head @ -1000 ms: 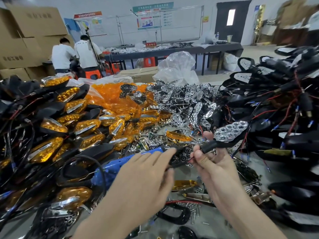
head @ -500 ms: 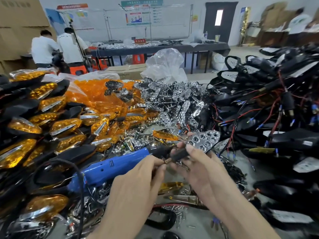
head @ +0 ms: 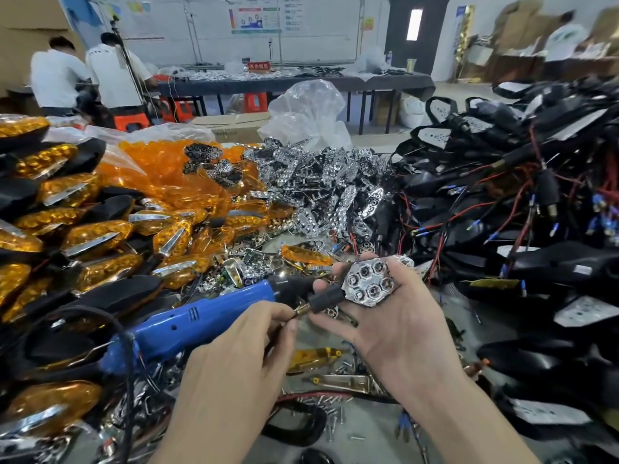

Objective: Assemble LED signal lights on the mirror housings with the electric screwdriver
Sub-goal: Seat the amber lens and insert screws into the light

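Right hand (head: 395,326), palm up, grips a light (head: 370,283): its fingers curl round the black stem, and the chrome honeycomb face is turned upward over the fingertips. The light's long axis runs upper right to lower left, with the stem pointing at the left hand (head: 234,373), whose thumb and forefinger pinch the threaded stud (head: 300,310) at the stem's end. A blue screwdriver (head: 201,316) lies just beyond the left fingers, nose toward the right fingers; contact with it cannot be told. Below the hands is a grey bench (head: 368,428) strewn with screws (head: 321,406). Left of the fingers are amber lenses (head: 160,169); beyond them, chrome reflectors (head: 321,182); to the right, wired black housings (head: 502,195). Far behind are a table (head: 301,83), two people in white shirts (head: 57,78) and a dark door (head: 415,31).
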Tool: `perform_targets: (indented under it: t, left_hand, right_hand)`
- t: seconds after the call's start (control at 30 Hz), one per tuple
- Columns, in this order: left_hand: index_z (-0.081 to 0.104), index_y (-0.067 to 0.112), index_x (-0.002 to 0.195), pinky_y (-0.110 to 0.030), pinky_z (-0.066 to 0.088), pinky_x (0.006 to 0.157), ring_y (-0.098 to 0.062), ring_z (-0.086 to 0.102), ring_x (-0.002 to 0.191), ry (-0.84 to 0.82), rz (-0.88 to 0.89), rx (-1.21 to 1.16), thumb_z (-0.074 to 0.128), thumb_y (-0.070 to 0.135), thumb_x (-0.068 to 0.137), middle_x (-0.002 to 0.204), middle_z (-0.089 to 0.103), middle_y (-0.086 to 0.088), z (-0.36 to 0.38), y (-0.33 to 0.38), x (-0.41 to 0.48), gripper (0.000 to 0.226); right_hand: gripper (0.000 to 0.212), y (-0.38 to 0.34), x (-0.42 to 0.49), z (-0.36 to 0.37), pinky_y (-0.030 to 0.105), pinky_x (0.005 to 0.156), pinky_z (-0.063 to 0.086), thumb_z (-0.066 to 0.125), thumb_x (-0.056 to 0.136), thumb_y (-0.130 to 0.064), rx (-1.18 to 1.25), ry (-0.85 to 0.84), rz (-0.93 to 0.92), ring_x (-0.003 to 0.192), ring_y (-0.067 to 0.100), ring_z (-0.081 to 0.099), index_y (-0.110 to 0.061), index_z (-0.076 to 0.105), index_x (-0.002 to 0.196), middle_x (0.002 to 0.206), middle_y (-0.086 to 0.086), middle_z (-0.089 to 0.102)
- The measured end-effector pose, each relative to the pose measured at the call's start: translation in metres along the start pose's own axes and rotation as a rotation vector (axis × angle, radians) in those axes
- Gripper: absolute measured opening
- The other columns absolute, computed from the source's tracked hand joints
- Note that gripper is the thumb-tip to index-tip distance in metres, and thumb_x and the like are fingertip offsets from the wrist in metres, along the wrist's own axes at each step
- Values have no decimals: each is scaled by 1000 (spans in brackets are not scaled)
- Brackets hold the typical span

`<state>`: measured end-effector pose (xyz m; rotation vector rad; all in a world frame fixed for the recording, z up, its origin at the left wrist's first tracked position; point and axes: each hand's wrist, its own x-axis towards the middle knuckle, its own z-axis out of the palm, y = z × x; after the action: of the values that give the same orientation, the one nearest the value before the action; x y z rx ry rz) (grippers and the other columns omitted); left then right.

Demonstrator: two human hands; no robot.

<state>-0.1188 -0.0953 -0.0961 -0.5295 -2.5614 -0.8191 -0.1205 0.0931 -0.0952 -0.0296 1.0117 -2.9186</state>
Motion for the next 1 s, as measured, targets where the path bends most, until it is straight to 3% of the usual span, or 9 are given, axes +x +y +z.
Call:
perform_targets:
  t: [0.17, 0.23, 0.33, 0.47, 0.7, 0.83, 1.0]
  left_hand:
    - [51, 46, 94, -8, 43, 48, 16, 56, 85, -15, -3, 0, 40, 57, 88, 73, 57, 35, 0, -1, -1, 18]
    - [53, 45, 95, -13, 47, 48, 14, 58, 81, -15, -6, -18, 40, 57, 88, 77, 60, 32, 1, -1, -1, 19]
    - [52, 45, 96, -14, 47, 48, 14, 57, 83, -18, -7, -21, 39, 57, 88, 89, 60, 34, 1, -1, -2, 19]
    - [52, 44, 93, -10, 41, 45, 14, 57, 80, -37, -1, -13, 38, 56, 88, 104, 53, 38, -2, 1, -1, 19]
    - [54, 42, 89, -12, 37, 40, 13, 55, 70, -28, 10, -21, 41, 53, 89, 86, 49, 45, -4, 4, -1, 18]
    - [54, 41, 89, -12, 42, 52, 8, 54, 65, -19, 12, -54, 42, 53, 89, 80, 50, 40, -2, 2, -2, 17]
    - [54, 40, 86, -16, 45, 56, 2, 57, 64, -20, 11, -74, 40, 55, 88, 74, 52, 36, -4, 3, -2, 21]
  right_hand:
    - [35, -1, -1, 5, 52, 79, 60, 71, 81, -37, -6, 1, 1, 107, 40, 71, -16, 63, 108, 113, 18, 71]
    - [33, 1, -2, 7, 52, 76, 61, 75, 76, -27, -52, 32, -9, 108, 39, 71, -12, 64, 105, 114, 17, 72]
    - [28, 6, -2, 7, 51, 73, 63, 70, 80, -12, -177, 79, -89, 108, 42, 71, -6, 59, 105, 113, 16, 74]
    - [30, 10, -3, 6, 45, 70, 63, 67, 84, -10, -248, 83, -153, 109, 41, 71, -2, 58, 111, 113, 15, 74]
    - [43, 12, -3, 3, 43, 71, 63, 66, 87, -11, -242, 59, -186, 110, 39, 71, 0, 53, 126, 114, 14, 72]
    - [44, 12, -2, 4, 43, 71, 62, 65, 87, -10, -233, 40, -197, 108, 37, 72, -7, 52, 130, 111, 12, 73]
    - [36, 14, -2, 6, 43, 71, 63, 66, 86, -10, -231, 47, -204, 108, 38, 72, -10, 58, 121, 110, 12, 73]
